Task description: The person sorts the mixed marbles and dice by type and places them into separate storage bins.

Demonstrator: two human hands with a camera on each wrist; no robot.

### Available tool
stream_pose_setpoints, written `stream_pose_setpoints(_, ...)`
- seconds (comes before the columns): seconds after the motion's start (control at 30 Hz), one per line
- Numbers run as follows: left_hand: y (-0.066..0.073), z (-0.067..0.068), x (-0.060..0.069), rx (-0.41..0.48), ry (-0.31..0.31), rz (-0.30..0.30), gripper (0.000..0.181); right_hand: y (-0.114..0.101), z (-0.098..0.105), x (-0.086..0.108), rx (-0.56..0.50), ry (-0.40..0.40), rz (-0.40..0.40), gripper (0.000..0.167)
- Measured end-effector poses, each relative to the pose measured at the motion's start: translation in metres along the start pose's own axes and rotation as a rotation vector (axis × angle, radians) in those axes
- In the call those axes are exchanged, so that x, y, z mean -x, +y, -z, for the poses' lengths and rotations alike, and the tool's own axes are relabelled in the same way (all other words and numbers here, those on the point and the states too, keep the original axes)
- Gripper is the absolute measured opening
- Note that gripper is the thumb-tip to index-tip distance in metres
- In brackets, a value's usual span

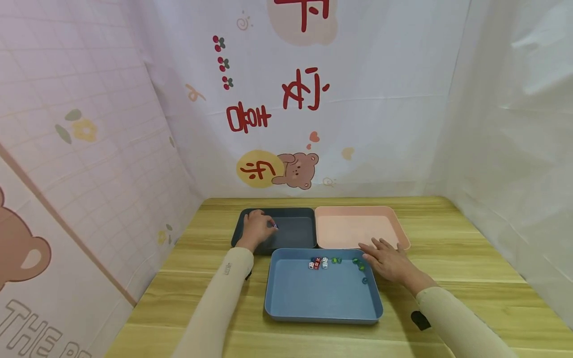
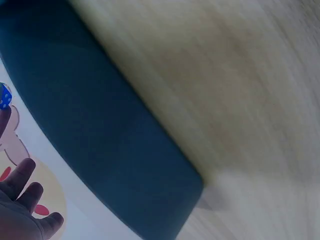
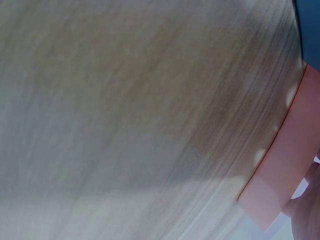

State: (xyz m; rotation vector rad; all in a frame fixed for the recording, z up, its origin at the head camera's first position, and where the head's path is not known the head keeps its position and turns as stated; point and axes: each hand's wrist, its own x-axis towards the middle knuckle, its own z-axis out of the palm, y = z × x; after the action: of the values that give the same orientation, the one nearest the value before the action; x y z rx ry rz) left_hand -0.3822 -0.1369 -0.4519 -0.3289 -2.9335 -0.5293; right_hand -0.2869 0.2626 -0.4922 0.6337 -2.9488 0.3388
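Over the dark navy tray (image 1: 293,213), my left hand (image 1: 257,229) pinches a small blue die with white dots (image 2: 5,96) between its fingertips. The other fingers (image 2: 20,175) are spread apart in the left wrist view. My right hand (image 1: 388,261) lies with loosely extended fingers at the near right corner of the pink tray (image 1: 358,228) and beside the right rim of the blue tray (image 1: 322,298). It holds nothing that I can see. Red and white dice (image 1: 317,263) sit grouped near the blue tray's far side. Several green marbles (image 1: 361,267) lie toward its far right corner.
The navy and pink trays stand side by side behind the blue tray on a wood-grain table (image 1: 179,303). A white printed cloth (image 1: 380,124) hangs behind the table, with more cloth at both sides.
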Motion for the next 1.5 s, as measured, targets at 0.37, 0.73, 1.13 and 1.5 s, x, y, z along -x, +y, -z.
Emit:
stream_pose_setpoints(0.37,-0.006,-0.006,-0.001,-0.033,0.015,0.049,0.017,-0.003,0.001,-0.001,-0.012,-0.006,-0.009,0.047)
stream_pose_setpoints(0.73,-0.006,-0.002,-0.005,0.087,0.053,0.053,0.035,-0.002,0.001,0.0,-0.004,-0.01,-0.013,0.047)
stream_pose_setpoints(1.13,-0.002,0.001,-0.002,0.097,0.016,0.034,0.034,-0.002,0.001,0.0,-0.013,-0.003,-0.008,0.046)
stream_pose_setpoints(1.5,0.009,-0.006,0.004,0.093,-0.031,-0.077,0.033,-0.002,0.0,0.0,-0.013,-0.003,-0.007,0.046)
